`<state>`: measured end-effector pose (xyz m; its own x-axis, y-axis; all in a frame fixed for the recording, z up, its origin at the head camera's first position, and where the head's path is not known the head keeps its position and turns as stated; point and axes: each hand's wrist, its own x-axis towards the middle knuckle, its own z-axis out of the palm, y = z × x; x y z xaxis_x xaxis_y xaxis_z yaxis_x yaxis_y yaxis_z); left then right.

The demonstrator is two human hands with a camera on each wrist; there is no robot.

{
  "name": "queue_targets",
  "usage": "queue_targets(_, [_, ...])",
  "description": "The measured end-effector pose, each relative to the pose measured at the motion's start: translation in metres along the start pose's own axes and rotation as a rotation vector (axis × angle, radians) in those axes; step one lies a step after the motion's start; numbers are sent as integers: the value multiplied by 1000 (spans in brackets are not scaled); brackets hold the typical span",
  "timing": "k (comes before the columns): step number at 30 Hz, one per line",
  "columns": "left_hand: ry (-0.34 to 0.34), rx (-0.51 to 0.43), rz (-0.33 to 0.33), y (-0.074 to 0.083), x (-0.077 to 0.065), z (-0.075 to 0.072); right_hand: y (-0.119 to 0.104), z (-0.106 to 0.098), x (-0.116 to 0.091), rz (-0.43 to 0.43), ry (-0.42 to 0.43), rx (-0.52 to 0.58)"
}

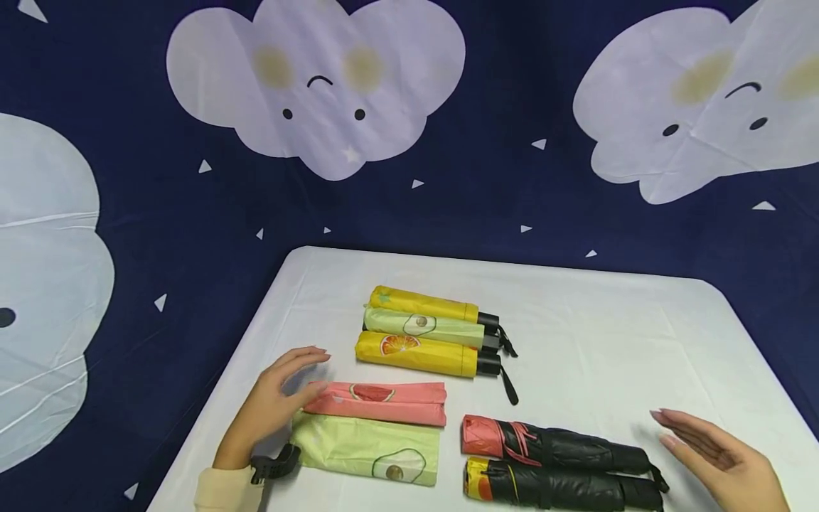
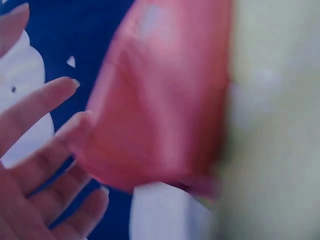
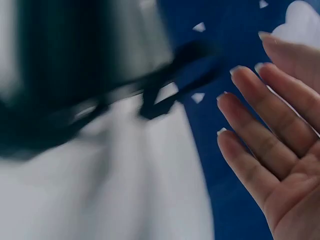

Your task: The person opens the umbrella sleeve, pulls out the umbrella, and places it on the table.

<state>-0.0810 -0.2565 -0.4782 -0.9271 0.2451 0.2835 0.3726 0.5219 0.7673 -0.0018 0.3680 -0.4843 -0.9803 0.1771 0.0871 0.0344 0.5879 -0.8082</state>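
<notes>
Pink pouch (image 1: 409,407) laid end-on, just right of the left hand (image 1: 271,402).
Its long axis is pointed sideways away from that hand; whether it is touched by the thumb cannot be told. The pink-ended umbrella (image 1: 576,449) and yellow-ended umbrella (image 1: 576,488) are laid left of the right hand (image 1: 729,459), strap ends turned toward it. The pouch is approached more closely by the left hand, the umbrellas by the right; fingers are loosely extended on both, nothing gripped.

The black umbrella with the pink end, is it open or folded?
Folded: the pink-ended umbrella lies gathered into a narrow roll.
</notes>
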Motion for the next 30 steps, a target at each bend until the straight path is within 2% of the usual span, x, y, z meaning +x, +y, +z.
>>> queue_targets(4, [94, 24, 79, 20, 17, -2, -32, -6, 16, -71, 48, -17])
queue_targets(8, [142, 62, 194, 44, 42, 7, -76, 7, 38, -229, 54, -38])
queue_targets(11, [120, 145, 218, 58, 61, 20, -103, 32, 53, -351, 63, -70])
queue_targets(14, [41, 277, 197, 65, 78, 32, -122, 61, 66, -436, 27, -167])
queue_targets(18, [-75, 455, 167, 70, 98, 42, -140, 96, 81, -441, -109, -216])
queue_targets(21, [-136, 501, 139, 68, 107, 47, -147, 115, 91, -387, -192, -198])
queue_targets(26, [-213, 474, 80, 58, 107, 57, -143, 140, 96, -323, -250, -247])
queue_targets(30, [-252, 422, 71, 55, 107, 62, -135, 152, 95, -308, -274, -285])
